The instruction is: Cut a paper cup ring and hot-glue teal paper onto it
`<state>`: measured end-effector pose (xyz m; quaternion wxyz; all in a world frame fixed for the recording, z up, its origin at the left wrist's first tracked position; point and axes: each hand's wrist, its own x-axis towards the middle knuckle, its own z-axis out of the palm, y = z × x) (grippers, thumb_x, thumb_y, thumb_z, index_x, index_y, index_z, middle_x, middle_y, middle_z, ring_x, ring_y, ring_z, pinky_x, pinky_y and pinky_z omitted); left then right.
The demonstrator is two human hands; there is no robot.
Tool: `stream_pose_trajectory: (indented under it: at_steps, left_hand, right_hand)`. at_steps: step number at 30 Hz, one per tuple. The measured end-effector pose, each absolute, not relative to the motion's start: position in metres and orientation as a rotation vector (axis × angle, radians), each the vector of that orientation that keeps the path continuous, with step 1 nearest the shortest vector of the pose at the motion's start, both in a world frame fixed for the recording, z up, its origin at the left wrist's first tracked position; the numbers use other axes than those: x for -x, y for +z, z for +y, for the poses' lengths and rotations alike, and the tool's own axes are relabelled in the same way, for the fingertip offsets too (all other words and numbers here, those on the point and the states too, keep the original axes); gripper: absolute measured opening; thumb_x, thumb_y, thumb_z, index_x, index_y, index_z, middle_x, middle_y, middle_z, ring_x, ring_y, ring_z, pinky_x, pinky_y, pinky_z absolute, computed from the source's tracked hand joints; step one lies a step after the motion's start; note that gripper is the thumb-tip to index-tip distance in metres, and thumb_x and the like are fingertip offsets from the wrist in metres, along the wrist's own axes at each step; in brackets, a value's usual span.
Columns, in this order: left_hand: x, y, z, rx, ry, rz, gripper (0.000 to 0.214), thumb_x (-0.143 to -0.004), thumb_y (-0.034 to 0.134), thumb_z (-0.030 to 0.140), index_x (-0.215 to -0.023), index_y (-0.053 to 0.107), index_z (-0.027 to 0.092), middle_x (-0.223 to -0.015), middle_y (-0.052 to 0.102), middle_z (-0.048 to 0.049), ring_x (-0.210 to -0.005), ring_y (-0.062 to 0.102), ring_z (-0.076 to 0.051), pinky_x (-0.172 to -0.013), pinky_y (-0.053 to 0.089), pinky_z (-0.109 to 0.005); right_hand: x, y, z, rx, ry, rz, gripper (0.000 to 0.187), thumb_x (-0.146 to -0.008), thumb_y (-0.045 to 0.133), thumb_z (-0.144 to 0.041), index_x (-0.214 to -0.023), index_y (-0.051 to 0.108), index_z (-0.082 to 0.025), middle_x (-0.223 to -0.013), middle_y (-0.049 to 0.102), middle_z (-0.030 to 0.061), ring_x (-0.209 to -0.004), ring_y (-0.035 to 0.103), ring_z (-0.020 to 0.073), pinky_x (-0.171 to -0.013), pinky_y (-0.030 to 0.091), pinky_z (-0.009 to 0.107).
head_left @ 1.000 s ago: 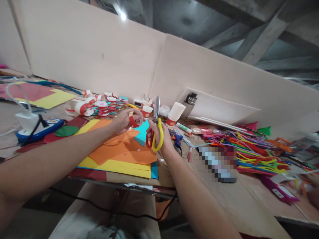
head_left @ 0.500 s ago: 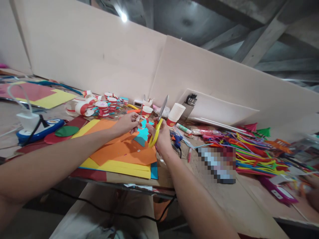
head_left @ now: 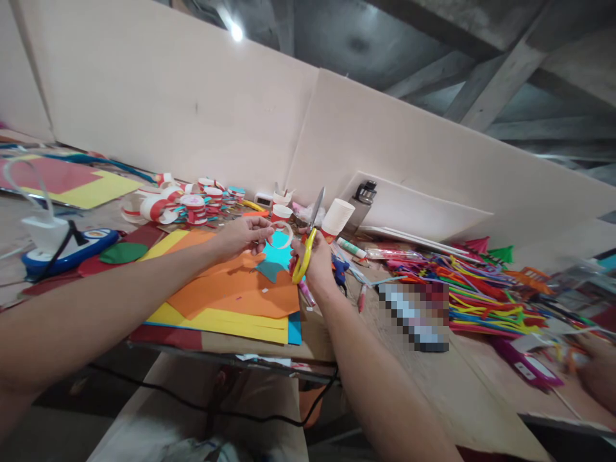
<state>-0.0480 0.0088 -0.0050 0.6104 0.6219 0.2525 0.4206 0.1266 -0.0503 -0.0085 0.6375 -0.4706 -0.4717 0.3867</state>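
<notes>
You've got one pair yellow-handled scissors [head_left: 308,242], one white paper ring [head_left: 280,234]. One tall white paper cup [head_left: 337,219] with red base, two shorter red-and-white paper cups [head_left: 280,213] by wall. One blue glue gun [head_left: 340,269]. Pipe cleaners [head_left: 481,295] and cut cup rings [head_left: 183,202]: too many to count.

Arms: both forearms bare to the frame edge, no sleeves showing.
Left hand [head_left: 240,236]: no glove, ring or watch visible.
Right hand [head_left: 315,260]: bare, wrist unadorned.
Lap, near edge: pale cloth, blurred.
</notes>
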Motion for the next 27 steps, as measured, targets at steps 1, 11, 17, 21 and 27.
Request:
stream_pose_trajectory:
  at_steps: [1, 11, 17, 21, 27]
  left_hand:
    - [0.048, -0.006, 0.009, -1.435, 0.989, 0.578, 0.035, -0.072, 0.079, 0.04, -0.085, 0.06, 0.013, -0.069, 0.064, -0.0004, -0.046, 0.053, -0.006, -0.04, 0.04, -0.017]
    - [0.042, -0.006, -0.004, -1.566, 1.081, 0.493, 0.039, -0.068, 0.082, 0.033, -0.093, 0.057, 0.016, -0.058, 0.061, 0.004, -0.045, 0.057, -0.01, -0.043, 0.045, -0.02]
    - [0.043, -0.006, -0.007, -1.517, 1.044, 0.305, 0.043, -0.08, 0.066, 0.056, -0.087, 0.061, 0.013, -0.068, 0.066, -0.0042, -0.051, 0.061, -0.013, -0.043, 0.045, -0.023]
    - [0.044, -0.006, 0.001, -1.507, 1.133, 0.312, 0.038, -0.082, 0.066, 0.05, -0.093, 0.064, 0.013, -0.078, 0.064, -0.0041, -0.061, 0.063, -0.012, -0.051, 0.048, -0.022]
    - [0.044, -0.004, 0.001, -1.752, 1.094, 0.326, 0.072, -0.061, 0.085, 0.022, -0.128, 0.057, 0.026, -0.122, 0.06, -0.0096, -0.086, 0.064, -0.015, -0.071, 0.054, -0.026]
  right_hand:
    - [-0.126, -0.008, -0.05, 1.062, 0.891, -1.061, 0.046, -0.064, 0.077, -0.036, -0.099, 0.05, -0.024, -0.061, 0.053, -0.0097, -0.045, 0.05, 0.0074, -0.042, 0.044, 0.018]
    - [-0.123, -0.005, -0.054, 1.07, 0.828, -1.12, 0.042, -0.066, 0.075, -0.036, -0.097, 0.049, -0.023, -0.064, 0.055, -0.008, -0.049, 0.052, 0.0084, -0.043, 0.046, 0.02]
    - [-0.123, -0.004, -0.054, 0.975, 0.859, -1.11, 0.045, -0.063, 0.077, -0.033, -0.098, 0.05, -0.024, -0.064, 0.051, -0.0095, -0.045, 0.049, 0.0071, -0.041, 0.044, 0.02]
    - [-0.122, -0.003, -0.053, 0.996, 0.846, -1.116, 0.047, -0.061, 0.078, -0.033, -0.097, 0.051, -0.024, -0.067, 0.054, -0.0085, -0.045, 0.05, 0.0075, -0.039, 0.045, 0.02]
    - [-0.124, -0.005, -0.054, 1.136, 0.81, -1.13, 0.041, -0.063, 0.077, -0.037, -0.093, 0.053, -0.023, -0.056, 0.053, -0.009, -0.038, 0.046, 0.008, -0.035, 0.041, 0.019]
